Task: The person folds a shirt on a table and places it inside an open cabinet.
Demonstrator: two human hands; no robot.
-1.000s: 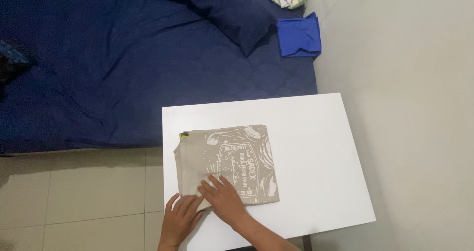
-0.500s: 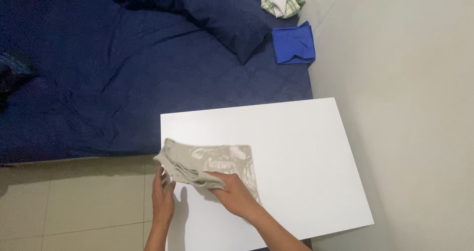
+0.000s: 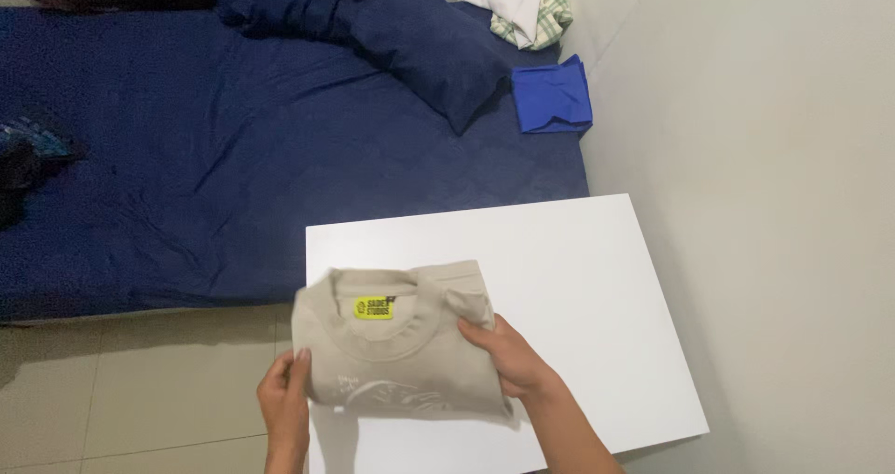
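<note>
Folded shirt [image 3: 401, 353] held over tabletop [image 3: 578, 278]

Left hand [image 3: 284, 404] and right hand [image 3: 508, 357] fingers pinch its sides (2 grips); collar points away, long axis left-right.

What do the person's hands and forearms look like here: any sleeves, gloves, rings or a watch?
Both are bare. The left hand and right hand wear no gloves, and no ring shows on the fingers in view. The right forearm is uncovered down to the frame edge, with no sleeve, watch or band; only a short bare stretch of the left wrist shows.
</note>
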